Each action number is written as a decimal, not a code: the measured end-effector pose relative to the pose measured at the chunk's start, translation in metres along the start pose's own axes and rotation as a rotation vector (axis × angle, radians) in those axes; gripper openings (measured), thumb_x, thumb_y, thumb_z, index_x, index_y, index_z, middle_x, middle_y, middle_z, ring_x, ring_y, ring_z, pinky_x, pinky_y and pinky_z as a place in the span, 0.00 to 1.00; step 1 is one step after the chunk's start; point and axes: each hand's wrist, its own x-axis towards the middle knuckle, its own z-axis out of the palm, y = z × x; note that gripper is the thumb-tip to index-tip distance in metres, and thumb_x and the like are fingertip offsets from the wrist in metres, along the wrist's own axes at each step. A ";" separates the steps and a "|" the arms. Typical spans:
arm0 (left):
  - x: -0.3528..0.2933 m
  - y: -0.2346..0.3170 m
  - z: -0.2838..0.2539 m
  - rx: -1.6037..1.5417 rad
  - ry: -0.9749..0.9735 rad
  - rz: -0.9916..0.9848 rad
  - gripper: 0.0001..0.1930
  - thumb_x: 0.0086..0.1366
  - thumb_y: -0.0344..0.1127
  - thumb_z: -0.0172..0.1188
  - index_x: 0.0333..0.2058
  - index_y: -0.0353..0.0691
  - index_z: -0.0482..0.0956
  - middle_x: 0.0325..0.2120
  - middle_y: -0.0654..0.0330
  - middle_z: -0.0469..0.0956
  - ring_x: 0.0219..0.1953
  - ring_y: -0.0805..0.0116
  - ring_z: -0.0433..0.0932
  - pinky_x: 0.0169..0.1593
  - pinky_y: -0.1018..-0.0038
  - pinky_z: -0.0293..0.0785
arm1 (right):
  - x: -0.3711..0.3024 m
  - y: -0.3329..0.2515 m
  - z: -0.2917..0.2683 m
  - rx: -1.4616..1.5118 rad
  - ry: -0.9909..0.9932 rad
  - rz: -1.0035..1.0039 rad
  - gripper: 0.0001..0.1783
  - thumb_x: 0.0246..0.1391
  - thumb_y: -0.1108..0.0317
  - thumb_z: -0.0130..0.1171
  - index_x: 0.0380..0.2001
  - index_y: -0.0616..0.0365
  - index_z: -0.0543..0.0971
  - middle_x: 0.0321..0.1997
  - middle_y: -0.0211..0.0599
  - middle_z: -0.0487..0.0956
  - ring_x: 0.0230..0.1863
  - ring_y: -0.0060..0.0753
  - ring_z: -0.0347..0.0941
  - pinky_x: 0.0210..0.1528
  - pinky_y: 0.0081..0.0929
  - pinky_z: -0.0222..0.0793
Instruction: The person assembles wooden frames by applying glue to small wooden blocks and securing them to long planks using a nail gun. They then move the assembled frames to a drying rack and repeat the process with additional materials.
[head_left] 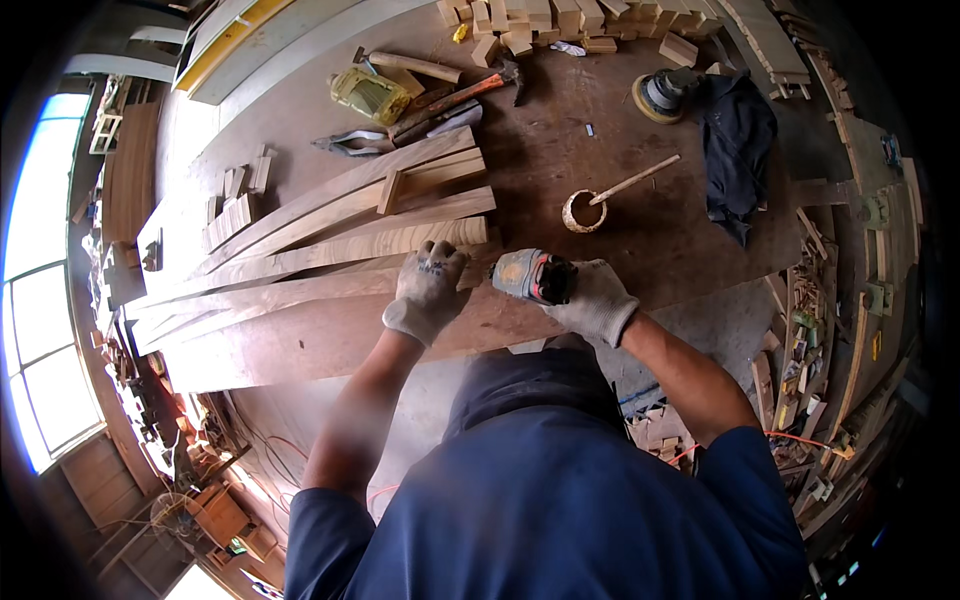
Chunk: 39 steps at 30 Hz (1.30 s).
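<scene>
My left hand (430, 290), in a pale work glove, curls its fingers over the right end of a wooden strip (330, 287). Just right of it, my right hand (597, 302), gloved too, grips a hand-held power tool (532, 276) with a grey, orange and black body. Its exact kind and working end do not show. Several long strips fan out to the left on the brown workbench (560, 110). A small wood block (390, 192) lies across the strips behind my left hand.
Beyond the strips lie a hammer (470, 92), pliers (355, 143) and a yellowish bottle (370, 95). A pot (584, 212) with a stick stands ahead of my right hand. Farther right are a round sander (662, 97) and dark cloth (738, 150). Wood blocks (560, 15) line the far edge.
</scene>
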 end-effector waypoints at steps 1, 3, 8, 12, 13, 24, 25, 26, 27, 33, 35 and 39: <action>0.001 0.000 0.000 0.002 -0.006 0.001 0.22 0.57 0.40 0.74 0.51 0.45 0.85 0.49 0.54 0.81 0.55 0.47 0.77 0.55 0.53 0.79 | 0.001 0.002 0.001 -0.010 -0.007 0.007 0.13 0.61 0.55 0.62 0.41 0.50 0.85 0.38 0.48 0.88 0.42 0.55 0.85 0.47 0.48 0.82; 0.001 0.000 0.000 0.004 -0.017 0.004 0.22 0.57 0.40 0.74 0.51 0.46 0.85 0.48 0.54 0.81 0.54 0.47 0.78 0.55 0.53 0.79 | 0.000 0.002 0.001 -0.009 -0.008 0.007 0.12 0.61 0.56 0.61 0.40 0.49 0.86 0.37 0.47 0.88 0.42 0.55 0.85 0.47 0.48 0.82; 0.001 0.000 -0.001 0.019 -0.007 0.027 0.22 0.56 0.40 0.74 0.51 0.46 0.85 0.47 0.53 0.81 0.54 0.48 0.78 0.55 0.54 0.79 | 0.000 0.004 0.003 -0.020 0.033 -0.039 0.12 0.60 0.56 0.62 0.39 0.49 0.86 0.37 0.47 0.87 0.41 0.55 0.85 0.45 0.49 0.82; 0.001 0.000 -0.002 0.029 -0.002 0.038 0.23 0.56 0.39 0.75 0.51 0.46 0.84 0.47 0.53 0.82 0.54 0.48 0.78 0.55 0.53 0.79 | 0.000 0.006 0.007 0.004 0.048 -0.039 0.12 0.60 0.56 0.62 0.39 0.49 0.86 0.37 0.47 0.87 0.41 0.55 0.85 0.45 0.49 0.82; 0.001 0.000 -0.001 0.033 -0.006 0.037 0.23 0.55 0.39 0.75 0.51 0.45 0.84 0.47 0.53 0.82 0.54 0.48 0.78 0.55 0.53 0.79 | 0.000 0.005 0.005 -0.004 0.037 -0.035 0.12 0.60 0.56 0.62 0.39 0.49 0.86 0.37 0.47 0.87 0.41 0.55 0.85 0.45 0.49 0.82; 0.004 0.004 -0.009 0.037 -0.063 0.005 0.23 0.55 0.39 0.74 0.50 0.45 0.85 0.48 0.55 0.82 0.56 0.50 0.79 0.57 0.56 0.79 | 0.002 0.007 0.007 -0.006 0.075 -0.097 0.11 0.60 0.56 0.63 0.38 0.49 0.86 0.36 0.47 0.87 0.39 0.55 0.85 0.42 0.49 0.82; 0.004 0.004 -0.009 0.034 -0.065 0.005 0.23 0.55 0.39 0.74 0.50 0.44 0.85 0.48 0.55 0.82 0.56 0.50 0.79 0.56 0.56 0.79 | 0.001 0.007 0.007 -0.018 0.069 -0.099 0.11 0.60 0.56 0.63 0.38 0.49 0.86 0.35 0.47 0.87 0.39 0.55 0.85 0.42 0.49 0.82; 0.004 0.004 -0.008 0.031 -0.066 0.004 0.22 0.55 0.39 0.74 0.50 0.44 0.85 0.48 0.55 0.82 0.55 0.50 0.79 0.56 0.56 0.79 | 0.001 0.007 0.007 -0.030 0.062 -0.100 0.11 0.60 0.56 0.63 0.38 0.49 0.86 0.35 0.47 0.87 0.39 0.55 0.85 0.42 0.49 0.83; 0.003 0.003 -0.008 0.028 -0.060 0.005 0.22 0.55 0.39 0.74 0.50 0.44 0.85 0.48 0.55 0.82 0.55 0.50 0.79 0.57 0.56 0.79 | 0.001 0.007 0.007 -0.025 0.071 -0.105 0.11 0.60 0.56 0.63 0.38 0.49 0.86 0.35 0.47 0.87 0.39 0.55 0.85 0.42 0.49 0.83; 0.003 0.003 -0.007 0.021 -0.047 0.016 0.21 0.55 0.39 0.73 0.49 0.44 0.86 0.47 0.54 0.83 0.55 0.50 0.79 0.57 0.56 0.79 | 0.001 0.004 0.004 -0.024 0.057 -0.075 0.10 0.58 0.58 0.64 0.38 0.49 0.86 0.35 0.47 0.87 0.39 0.55 0.85 0.42 0.49 0.83; 0.003 0.002 -0.005 0.019 -0.044 0.020 0.22 0.55 0.39 0.73 0.49 0.44 0.86 0.47 0.54 0.83 0.55 0.50 0.79 0.57 0.56 0.79 | 0.001 0.004 0.005 -0.009 0.065 -0.082 0.10 0.58 0.59 0.64 0.39 0.49 0.86 0.36 0.47 0.87 0.39 0.55 0.85 0.42 0.49 0.83; 0.004 0.002 -0.004 0.037 -0.052 0.010 0.22 0.55 0.39 0.73 0.50 0.44 0.85 0.47 0.54 0.83 0.55 0.50 0.79 0.58 0.56 0.79 | 0.000 -0.001 0.000 -0.015 0.069 -0.093 0.11 0.59 0.59 0.63 0.40 0.49 0.86 0.36 0.47 0.87 0.40 0.54 0.85 0.43 0.48 0.83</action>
